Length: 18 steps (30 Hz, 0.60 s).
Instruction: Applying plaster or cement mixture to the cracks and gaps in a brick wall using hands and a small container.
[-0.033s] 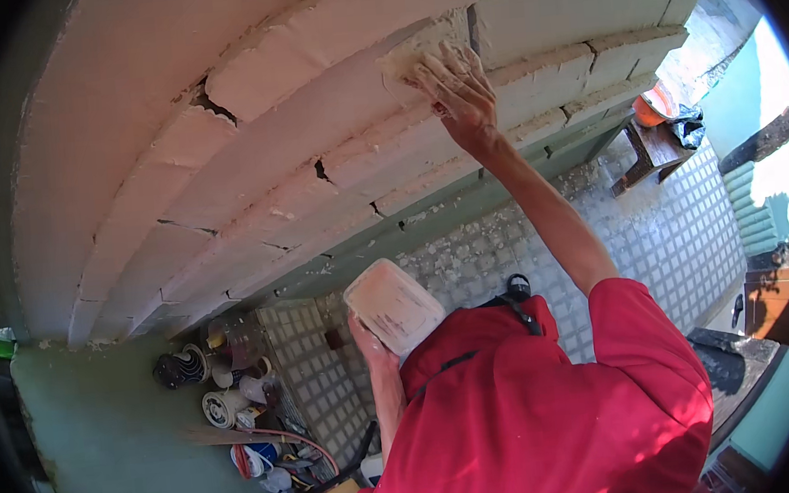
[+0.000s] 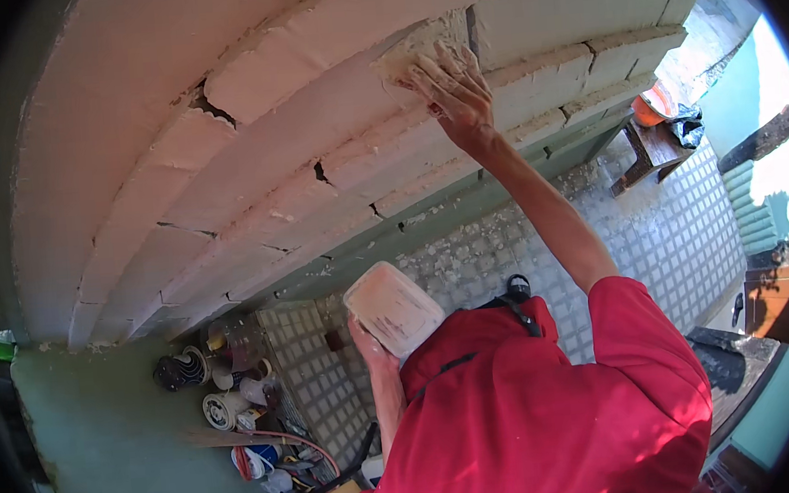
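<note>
My right hand [image 2: 457, 98] is raised against the stepped, moulded plaster [image 2: 297, 64], its fingers stretched out and spread. They press on a patch of wet, cream-coloured plaster [image 2: 398, 61], beside a dark vertical gap. I cannot see anything held under the palm. Lower down, near my waist, my left hand [image 2: 371, 346] grips the side of a whitish rectangular plastic tub [image 2: 396, 308]. The tub is tilted, with smears of pale plaster across it. Part of the left hand is hidden behind the tub.
Dark cracks run across the moulded bands. Several buckets and cans [image 2: 226, 408] stand by the green wall [image 2: 140, 433] on the left, near a wooden board [image 2: 215, 437]. At the far right is a wooden stool [image 2: 651, 152] with an orange bucket [image 2: 652, 106]. Tiled floor [image 2: 662, 225] lies below.
My right hand has slid very slightly left along the plaster, and the wet patch reaches a little further left. The left hand and tub have hardly moved.
</note>
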Motion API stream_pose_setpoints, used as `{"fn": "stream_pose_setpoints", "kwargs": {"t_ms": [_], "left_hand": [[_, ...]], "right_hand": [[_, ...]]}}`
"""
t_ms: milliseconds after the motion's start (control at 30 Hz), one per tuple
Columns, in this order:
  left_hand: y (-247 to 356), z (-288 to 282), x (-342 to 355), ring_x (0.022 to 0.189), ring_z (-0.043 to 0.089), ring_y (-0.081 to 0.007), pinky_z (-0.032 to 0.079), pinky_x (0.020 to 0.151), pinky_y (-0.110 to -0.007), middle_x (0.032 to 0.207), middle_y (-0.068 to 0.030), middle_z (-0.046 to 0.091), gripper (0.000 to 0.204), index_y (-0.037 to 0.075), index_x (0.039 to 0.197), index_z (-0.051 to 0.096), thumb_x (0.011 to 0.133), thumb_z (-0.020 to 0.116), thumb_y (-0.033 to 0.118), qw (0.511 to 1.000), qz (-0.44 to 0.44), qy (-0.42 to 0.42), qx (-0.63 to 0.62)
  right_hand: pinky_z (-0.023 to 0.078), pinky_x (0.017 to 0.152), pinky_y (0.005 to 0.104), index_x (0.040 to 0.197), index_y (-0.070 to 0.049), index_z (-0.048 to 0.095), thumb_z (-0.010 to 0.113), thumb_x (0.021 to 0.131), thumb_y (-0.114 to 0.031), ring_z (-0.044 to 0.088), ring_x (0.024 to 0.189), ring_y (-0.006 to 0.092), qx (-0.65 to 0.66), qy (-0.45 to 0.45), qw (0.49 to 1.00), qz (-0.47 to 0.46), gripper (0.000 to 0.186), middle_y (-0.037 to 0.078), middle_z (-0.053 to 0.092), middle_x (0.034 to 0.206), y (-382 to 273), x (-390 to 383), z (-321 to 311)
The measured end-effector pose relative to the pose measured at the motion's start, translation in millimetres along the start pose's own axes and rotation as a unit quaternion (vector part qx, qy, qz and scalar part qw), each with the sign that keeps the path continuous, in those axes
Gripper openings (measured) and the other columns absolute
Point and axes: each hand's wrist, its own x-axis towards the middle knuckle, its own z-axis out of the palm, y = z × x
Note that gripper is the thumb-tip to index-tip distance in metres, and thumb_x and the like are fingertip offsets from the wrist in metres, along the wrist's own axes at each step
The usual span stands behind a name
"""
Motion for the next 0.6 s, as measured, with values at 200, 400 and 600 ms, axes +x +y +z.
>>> {"fn": "stream_pose_setpoints", "kwargs": {"t_ms": [200,400,600], "left_hand": [[6.7,-7.0,-0.8,0.097,0.060,-0.0204,0.052,0.081,-0.035,0.110,-0.0050,0.059,0.037,0.008,0.117,0.052,0.096,0.033,0.032,1.000,-0.003,0.014,-0.006],[11.5,-16.6,3.6,0.097,0.060,-0.0212,0.052,0.081,-0.036,0.109,-0.0051,0.060,0.037,0.008,0.117,0.052,0.096,0.034,0.032,1.000,-0.004,0.003,-0.017],[11.5,-22.7,4.5,0.097,0.060,-0.0214,0.052,0.082,-0.036,0.108,-0.0051,0.060,0.037,0.008,0.117,0.053,0.096,0.034,0.032,1.000,0.004,-0.008,-0.018]], "right_hand": [[0.036,0.104,0.0463,0.116,-0.012,0.062,0.068,0.063,0.000,0.050,0.120,0.0290,0.019,-0.035,0.999,0.025,0.055,0.006,0.058,0.122,13.2,-13.1,37.0],[0.038,0.103,0.0471,0.112,-0.008,0.064,0.066,0.064,0.005,0.052,0.117,0.0333,0.050,-0.038,0.996,0.065,0.050,0.011,0.060,0.118,3.4,-24.3,38.9],[0.038,0.102,0.0476,0.112,-0.007,0.064,0.064,0.064,0.007,0.053,0.116,0.0327,0.050,-0.038,0.996,0.063,0.050,0.010,0.061,0.118,-7.0,-43.1,9.7]]}}
